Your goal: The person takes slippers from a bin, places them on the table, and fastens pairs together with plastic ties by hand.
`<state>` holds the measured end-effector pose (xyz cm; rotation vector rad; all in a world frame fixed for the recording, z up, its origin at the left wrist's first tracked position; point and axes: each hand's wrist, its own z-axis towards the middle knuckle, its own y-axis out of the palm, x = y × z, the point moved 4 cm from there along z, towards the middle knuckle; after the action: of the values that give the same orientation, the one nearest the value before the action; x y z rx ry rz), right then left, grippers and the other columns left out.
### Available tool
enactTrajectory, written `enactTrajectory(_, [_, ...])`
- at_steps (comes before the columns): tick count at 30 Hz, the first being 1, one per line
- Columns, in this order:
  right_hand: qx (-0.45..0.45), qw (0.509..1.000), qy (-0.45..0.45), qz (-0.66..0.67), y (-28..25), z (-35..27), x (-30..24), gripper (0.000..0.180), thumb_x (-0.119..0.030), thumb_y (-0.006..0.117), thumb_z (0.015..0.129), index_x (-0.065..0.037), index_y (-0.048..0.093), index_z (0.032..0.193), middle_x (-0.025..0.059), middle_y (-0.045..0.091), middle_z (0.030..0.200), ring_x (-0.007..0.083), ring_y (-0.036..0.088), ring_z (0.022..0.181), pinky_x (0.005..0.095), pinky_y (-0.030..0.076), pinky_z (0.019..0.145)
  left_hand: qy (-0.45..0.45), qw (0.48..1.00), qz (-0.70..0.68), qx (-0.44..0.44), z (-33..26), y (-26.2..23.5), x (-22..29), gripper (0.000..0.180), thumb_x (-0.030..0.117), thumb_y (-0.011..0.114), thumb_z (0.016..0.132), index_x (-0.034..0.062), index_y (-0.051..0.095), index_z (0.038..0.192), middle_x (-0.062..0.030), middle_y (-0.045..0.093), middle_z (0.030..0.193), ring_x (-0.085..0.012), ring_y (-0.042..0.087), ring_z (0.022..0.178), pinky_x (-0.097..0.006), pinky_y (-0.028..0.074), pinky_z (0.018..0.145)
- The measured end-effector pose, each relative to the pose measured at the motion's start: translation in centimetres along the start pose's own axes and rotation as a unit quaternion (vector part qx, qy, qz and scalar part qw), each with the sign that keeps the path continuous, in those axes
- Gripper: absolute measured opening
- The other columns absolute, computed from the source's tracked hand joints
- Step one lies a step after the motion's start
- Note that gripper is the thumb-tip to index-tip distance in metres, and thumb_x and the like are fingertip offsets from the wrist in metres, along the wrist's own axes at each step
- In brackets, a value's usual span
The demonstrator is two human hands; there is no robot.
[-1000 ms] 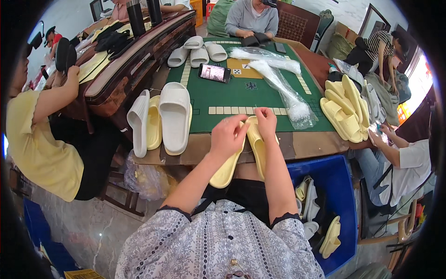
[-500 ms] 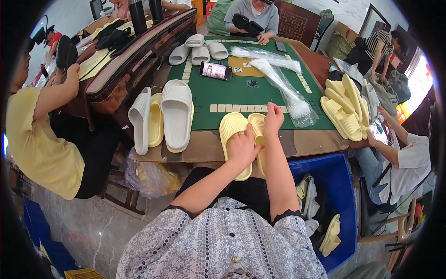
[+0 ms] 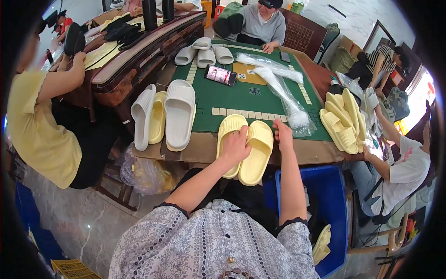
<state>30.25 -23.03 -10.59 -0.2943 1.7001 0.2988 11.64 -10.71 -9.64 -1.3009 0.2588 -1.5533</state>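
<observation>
Slipper pair [image 3: 246, 149] on table [image 3: 204, 149] edge; bin [image 3: 334, 195] below R.

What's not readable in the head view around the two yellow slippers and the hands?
- Left hand covers the middle of the yellow slipper pair; the seam between them is hidden, head view.
- Right hand: fingers curled away, grip on the slipper edge unclear.
- Blue bin: its contents are mostly blocked by the right forearm.
- Phone screen: too small.

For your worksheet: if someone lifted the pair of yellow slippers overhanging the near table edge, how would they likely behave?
The yellow slippers look like thick moulded foam, so probably light and slightly bendy. Their ribbed tops should give the left hand good grip. Being flat-soled, they are unlikely to roll, but overhanging the table edge, they might tip off if pushed.
</observation>
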Motion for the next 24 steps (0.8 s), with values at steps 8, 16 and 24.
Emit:
enactTrajectory(8, [0.079,0.956,-0.266,-0.092,-1.2,0.0,2.5,0.026,-0.023,0.067,0.089,0.003,0.068,0.092,0.0051,0.068,0.079,0.0092,0.059,0.073,0.0255,0.048,0.069,0.003,0.997,-0.070,0.046,-1.2,-3.8,1.0,0.048,0.010,0.061,0.078,0.0052,0.044,0.122,-0.0177,0.060,0.078,-0.0381,0.059,0.078,-0.050,0.046,0.070])
enactTrajectory(16, [0.094,0.948,-0.270,-0.140,-0.7,-0.4,2.0,0.025,-0.023,0.069,0.087,0.001,0.067,0.086,0.0039,0.065,0.073,0.0096,0.056,0.065,0.0267,0.046,0.063,0.042,0.963,-0.045,0.262,-6.1,-15.3,-0.1,0.054,0.006,0.067,0.075,0.0069,0.053,0.127,-0.0100,0.060,0.088,-0.0212,0.055,0.068,-0.032,0.045,0.062])
enactTrajectory(24, [0.088,0.944,-0.286,-0.141,-0.3,-0.9,2.1,0.023,-0.023,0.070,0.085,0.000,0.067,0.085,0.0064,0.066,0.073,0.0131,0.059,0.065,0.0286,0.047,0.063,-0.048,0.917,0.104,0.382,-2.2,-24.3,-7.1,0.048,0.010,0.061,0.083,0.0095,0.049,0.129,-0.0157,0.061,0.083,-0.0310,0.056,0.072,-0.041,0.045,0.067])
